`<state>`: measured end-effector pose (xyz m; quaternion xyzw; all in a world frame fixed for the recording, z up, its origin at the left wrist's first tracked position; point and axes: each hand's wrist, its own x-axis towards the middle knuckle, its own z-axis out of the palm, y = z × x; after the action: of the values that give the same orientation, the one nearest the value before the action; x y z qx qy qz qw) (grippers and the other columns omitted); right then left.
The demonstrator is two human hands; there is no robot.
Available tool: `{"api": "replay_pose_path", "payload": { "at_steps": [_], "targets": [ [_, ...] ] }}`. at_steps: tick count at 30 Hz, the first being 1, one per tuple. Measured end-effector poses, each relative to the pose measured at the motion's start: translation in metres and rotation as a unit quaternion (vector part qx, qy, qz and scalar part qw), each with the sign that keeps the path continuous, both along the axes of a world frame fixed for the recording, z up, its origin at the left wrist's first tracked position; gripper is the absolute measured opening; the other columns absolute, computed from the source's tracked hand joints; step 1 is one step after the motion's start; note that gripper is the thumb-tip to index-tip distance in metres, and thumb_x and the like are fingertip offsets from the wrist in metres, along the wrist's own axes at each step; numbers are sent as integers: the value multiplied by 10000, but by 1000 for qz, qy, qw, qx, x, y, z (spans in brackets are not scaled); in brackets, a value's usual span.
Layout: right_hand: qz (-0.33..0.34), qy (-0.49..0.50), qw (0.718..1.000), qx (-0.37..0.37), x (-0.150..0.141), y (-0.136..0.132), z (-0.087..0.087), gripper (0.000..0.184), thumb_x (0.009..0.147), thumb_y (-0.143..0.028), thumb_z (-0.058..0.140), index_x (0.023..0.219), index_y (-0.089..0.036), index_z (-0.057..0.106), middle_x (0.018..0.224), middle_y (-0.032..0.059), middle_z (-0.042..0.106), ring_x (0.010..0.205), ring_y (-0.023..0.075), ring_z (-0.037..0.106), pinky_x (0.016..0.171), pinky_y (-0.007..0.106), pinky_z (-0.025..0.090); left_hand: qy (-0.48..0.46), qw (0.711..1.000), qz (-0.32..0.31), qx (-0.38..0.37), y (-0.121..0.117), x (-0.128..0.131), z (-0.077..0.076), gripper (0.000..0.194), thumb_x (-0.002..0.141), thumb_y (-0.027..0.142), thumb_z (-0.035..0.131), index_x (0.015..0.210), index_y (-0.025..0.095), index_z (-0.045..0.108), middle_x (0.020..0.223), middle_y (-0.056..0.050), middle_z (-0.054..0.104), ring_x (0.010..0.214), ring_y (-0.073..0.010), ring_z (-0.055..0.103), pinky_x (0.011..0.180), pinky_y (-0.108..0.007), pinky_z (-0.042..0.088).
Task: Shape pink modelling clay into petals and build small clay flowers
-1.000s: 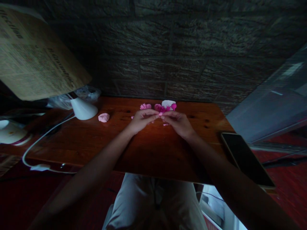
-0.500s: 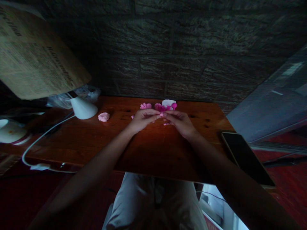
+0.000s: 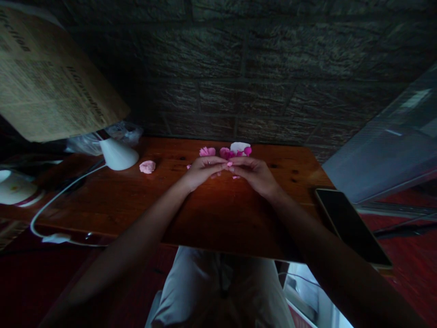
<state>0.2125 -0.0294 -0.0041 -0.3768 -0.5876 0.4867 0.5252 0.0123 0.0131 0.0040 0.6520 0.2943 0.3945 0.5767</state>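
Between the fingertips of both hands sits a small pink piece of what looks like clay (image 3: 230, 164), just above the table. My left hand (image 3: 204, 171) pinches it from the left, and my right hand (image 3: 255, 174) from the right. Right behind the fingers lie a light pink ruffled piece (image 3: 207, 151), a darker pink ruffled piece (image 3: 225, 153), a round magenta piece (image 3: 247, 151) and a white scrap (image 3: 238, 146). A pink bit (image 3: 236, 177) rests below my right fingers. Farther left is a pale pink lump (image 3: 147, 166).
A lamp with a white base (image 3: 119, 155) and a printed paper-like shade (image 3: 58, 82) stands at the left, its white cable (image 3: 64, 191) running over the table edge. A white cup (image 3: 15, 187) lies far left. A tablet (image 3: 351, 225) is at the right. Behind rises a stone-patterned wall (image 3: 218, 64).
The fingers have shifted slightly around the small pink piece, and its visible shape looks a little different. Both hands stay in the same place.
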Motion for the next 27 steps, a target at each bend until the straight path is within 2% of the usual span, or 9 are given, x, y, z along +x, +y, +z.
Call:
{"api": "replay_pose_path", "payload": {
  "at_steps": [7,16,27],
  "targets": [
    [-12,6,1000,-16,-1,-3,5,295,724,-454,875,956,-281,820,995,26,810,901,199,730,743,341,594,9,1000,3,-9,-2,0,1,240,766,377,816,920,193,811,861,-60,763,633,-97,548,542,-228,386],
    [-12,53,996,-67,0,-3,8,283,698,-443,889,915,-272,828,839,5,767,794,146,680,697,284,553,32,999,11,12,-4,-1,5,230,775,350,825,940,189,821,903,-69,782,675,-105,576,559,-220,411],
    [-4,57,994,-97,0,-4,9,283,687,-423,892,912,-264,822,885,26,776,847,162,700,742,306,565,42,998,10,41,-4,0,3,252,800,375,800,963,183,815,914,-75,792,675,-109,585,580,-225,437]
  ]
}}
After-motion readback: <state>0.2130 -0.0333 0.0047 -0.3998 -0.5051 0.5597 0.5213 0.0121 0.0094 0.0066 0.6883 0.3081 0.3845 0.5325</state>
